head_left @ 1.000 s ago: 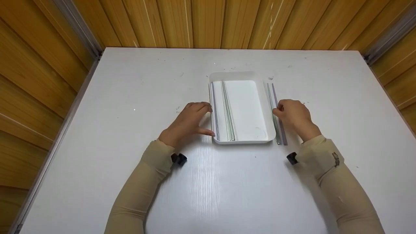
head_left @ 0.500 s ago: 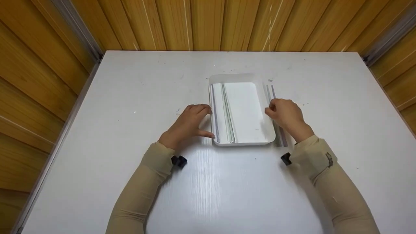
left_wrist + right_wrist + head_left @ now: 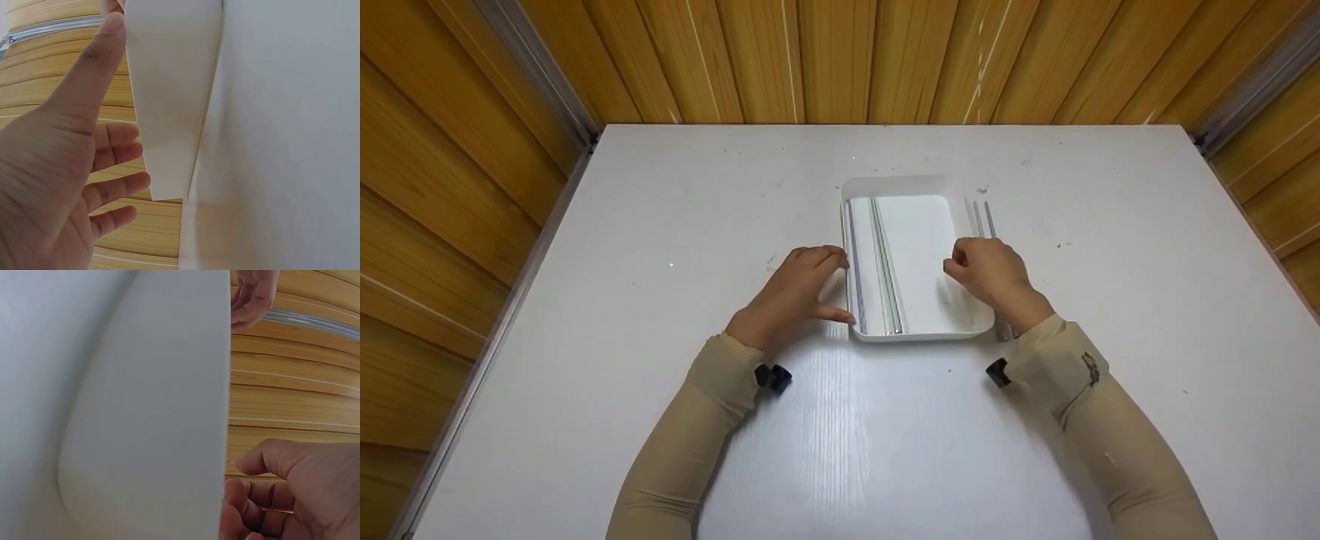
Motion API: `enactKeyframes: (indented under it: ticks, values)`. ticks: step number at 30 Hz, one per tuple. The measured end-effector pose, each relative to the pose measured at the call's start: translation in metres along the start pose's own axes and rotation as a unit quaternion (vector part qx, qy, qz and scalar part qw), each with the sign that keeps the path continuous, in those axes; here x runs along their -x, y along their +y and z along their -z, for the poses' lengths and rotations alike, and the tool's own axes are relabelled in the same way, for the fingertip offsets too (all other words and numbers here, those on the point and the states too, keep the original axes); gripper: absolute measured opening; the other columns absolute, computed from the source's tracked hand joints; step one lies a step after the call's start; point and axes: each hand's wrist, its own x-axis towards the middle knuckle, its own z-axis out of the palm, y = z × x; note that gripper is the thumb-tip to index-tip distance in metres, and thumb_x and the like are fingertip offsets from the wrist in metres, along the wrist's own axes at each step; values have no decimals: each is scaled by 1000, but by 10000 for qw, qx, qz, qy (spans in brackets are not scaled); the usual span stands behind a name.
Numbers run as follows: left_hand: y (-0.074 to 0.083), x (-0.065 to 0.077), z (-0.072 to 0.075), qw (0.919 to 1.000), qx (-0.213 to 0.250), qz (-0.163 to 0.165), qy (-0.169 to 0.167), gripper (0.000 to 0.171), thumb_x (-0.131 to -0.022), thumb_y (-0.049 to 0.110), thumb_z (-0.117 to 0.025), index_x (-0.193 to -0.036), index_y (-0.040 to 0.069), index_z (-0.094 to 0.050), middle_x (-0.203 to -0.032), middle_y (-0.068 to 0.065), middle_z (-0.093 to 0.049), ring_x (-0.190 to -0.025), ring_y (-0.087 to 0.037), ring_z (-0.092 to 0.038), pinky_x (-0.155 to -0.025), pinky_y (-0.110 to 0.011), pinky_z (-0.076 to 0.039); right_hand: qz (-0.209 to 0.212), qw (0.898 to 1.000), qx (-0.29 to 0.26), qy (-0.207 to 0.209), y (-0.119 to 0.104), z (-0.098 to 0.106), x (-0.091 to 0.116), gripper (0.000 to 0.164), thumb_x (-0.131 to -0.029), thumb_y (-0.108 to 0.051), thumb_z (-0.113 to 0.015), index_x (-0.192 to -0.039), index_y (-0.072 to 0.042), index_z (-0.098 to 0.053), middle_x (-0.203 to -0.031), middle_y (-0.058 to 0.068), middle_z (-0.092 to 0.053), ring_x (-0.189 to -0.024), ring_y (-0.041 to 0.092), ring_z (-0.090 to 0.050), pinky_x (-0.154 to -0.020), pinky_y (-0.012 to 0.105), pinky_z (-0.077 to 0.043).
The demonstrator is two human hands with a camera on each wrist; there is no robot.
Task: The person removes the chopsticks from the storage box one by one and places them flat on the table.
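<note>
A shallow white rectangular tray [image 3: 922, 337] sits on the table. Inside it, toward the left, lie a thin lavender strip [image 3: 857, 277] and a pair of greenish strips [image 3: 889, 277]. My left hand [image 3: 791, 289] touches the tray's left rim, fingers spread and thumb near the front corner; the left wrist view shows the fingers [image 3: 121, 188] beside the rim. With fingers curled, my right hand [image 3: 990, 274] is over the tray's right rim. The right wrist view shows its thumb [image 3: 253, 460] slightly apart from the fingers; whether it holds anything thin, I cannot tell.
Two more thin strips [image 3: 988, 217] lie on the table just right of the tray, partly covered by my right hand and wrist. Small specks [image 3: 982, 190] dot the white table [image 3: 720, 195]. A wood-panelled wall [image 3: 840, 60] stands behind the table.
My right hand has moved left from beside the outer strips to over the tray's right side. My left hand stays at the left rim. The strips in the tray have not moved.
</note>
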Motion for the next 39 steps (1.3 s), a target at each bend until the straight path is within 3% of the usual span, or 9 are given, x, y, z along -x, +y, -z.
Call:
enactKeyframes:
  ticks: [18,35,39]
  values:
    - [1,1,-1,10000,-24,24,-18,78,-64,56,-78,-118,4,-57,-132,-9,-57,-126,-26,-52,-112,-40,-37,251,9994,-70,-219,-14,-18,-7,22,-90,-23,-54,-85,-4,-65,-81,9,-67,-70,20,-52,-61,29,-41]
    - [0,0,-1,10000,58,39,11,77,-64,57,-77,-118,6,-56,-133,-8,-56,-127,-24,-51,-113,-39,-36,275,9968,-50,-753,-31,-29,-13,22,-91,-23,-55,-93,-5,-66,-93,11,-70,-80,22,-57,-72,36,-49]
    - [1,0,-1,9999,85,85,-31,77,-65,57,-77,-119,6,-56,-133,-8,-56,-128,-24,-51,-114,-39,-36,298,9963,-76,-799,-34,-32,-13,21,-91,-24,-54,-91,-6,-66,-90,9,-68,-78,21,-55,-69,34,-47]
